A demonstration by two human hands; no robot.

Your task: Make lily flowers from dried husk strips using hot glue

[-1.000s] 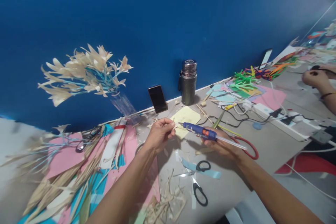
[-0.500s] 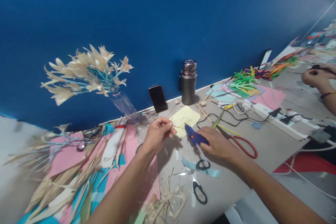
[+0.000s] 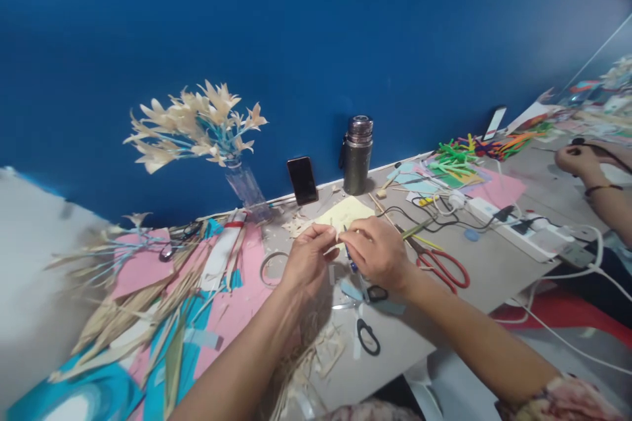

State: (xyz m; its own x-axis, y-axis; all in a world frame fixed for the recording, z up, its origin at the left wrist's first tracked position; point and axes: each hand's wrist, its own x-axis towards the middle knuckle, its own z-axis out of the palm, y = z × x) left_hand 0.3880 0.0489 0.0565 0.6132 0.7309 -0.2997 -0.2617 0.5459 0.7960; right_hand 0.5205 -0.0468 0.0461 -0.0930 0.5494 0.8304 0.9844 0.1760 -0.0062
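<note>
My right hand (image 3: 379, 253) is moving in just right of the pale scrap (image 3: 338, 230) my left hand (image 3: 311, 256) is pinching; the right's grip I can't tell.

Tabletop (image 3: 486, 258) layout. Far edge, left to right: vase (image 3: 245, 185) holding flowers (image 3: 200, 122), phone (image 3: 302, 181), flask (image 3: 358, 161). Left: leaf strips (image 3: 111, 319) on paper sheets (image 3: 241, 309). Centre: left hand (image 3: 310, 256) beside right hand (image 3: 379, 247), the latter partly hiding a glue gun (image 3: 351, 262); behind both, a paper pad (image 3: 353, 208); nearer, one pair of scissors (image 3: 368, 339). Right: second scissors (image 3: 448, 270); farther right, a power strip (image 3: 516, 237).
</note>
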